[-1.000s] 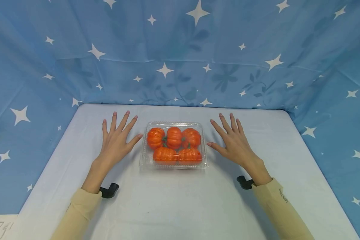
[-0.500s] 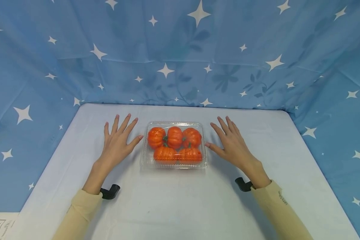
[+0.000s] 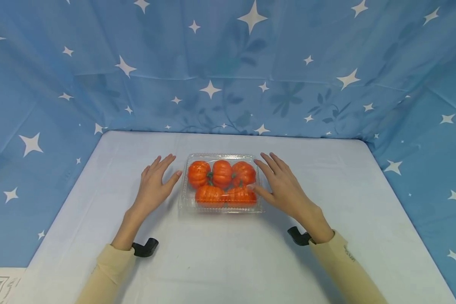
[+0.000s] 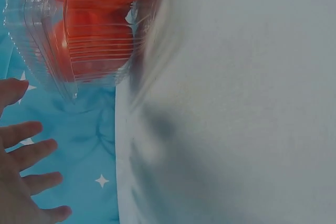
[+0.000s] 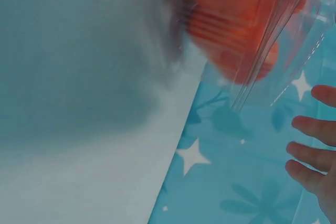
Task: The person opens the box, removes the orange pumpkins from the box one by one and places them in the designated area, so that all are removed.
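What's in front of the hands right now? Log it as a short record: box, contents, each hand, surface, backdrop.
box: clear plastic, looks closed
contents: five orange pumpkins, three behind, two in front
left hand: beside the box's left side, holding nothing
right hand: at its right side, overlapping its edge in the head view; contact unclear
surface: white table
backdrop: blue cloth with white stars

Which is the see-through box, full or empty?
Not empty: the see-through box holds five orange pumpkins, three along the back and two in front, seen through its plastic.
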Motion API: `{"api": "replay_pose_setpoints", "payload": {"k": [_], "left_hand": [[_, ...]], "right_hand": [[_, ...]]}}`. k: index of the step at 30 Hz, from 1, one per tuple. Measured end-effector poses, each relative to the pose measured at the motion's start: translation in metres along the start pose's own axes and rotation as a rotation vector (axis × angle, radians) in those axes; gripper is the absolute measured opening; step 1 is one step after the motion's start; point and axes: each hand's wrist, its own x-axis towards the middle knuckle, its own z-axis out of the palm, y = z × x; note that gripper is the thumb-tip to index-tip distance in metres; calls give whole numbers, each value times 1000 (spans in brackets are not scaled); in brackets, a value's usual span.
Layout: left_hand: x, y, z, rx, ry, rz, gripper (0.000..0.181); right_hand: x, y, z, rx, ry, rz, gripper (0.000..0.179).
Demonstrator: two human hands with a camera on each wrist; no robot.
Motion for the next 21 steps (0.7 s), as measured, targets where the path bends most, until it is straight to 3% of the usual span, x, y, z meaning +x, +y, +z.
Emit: {"api": "replay_pose_setpoints", "payload": {"k": [11,21], "left_hand": [[-3,-1,2,-241,-104,-153,55],[0,-1,0,-586,-193,-345,46]], "right_hand": [[7,-21,9,22,51,-107,71],[14,-39,22,30,46,-171,69]]}}
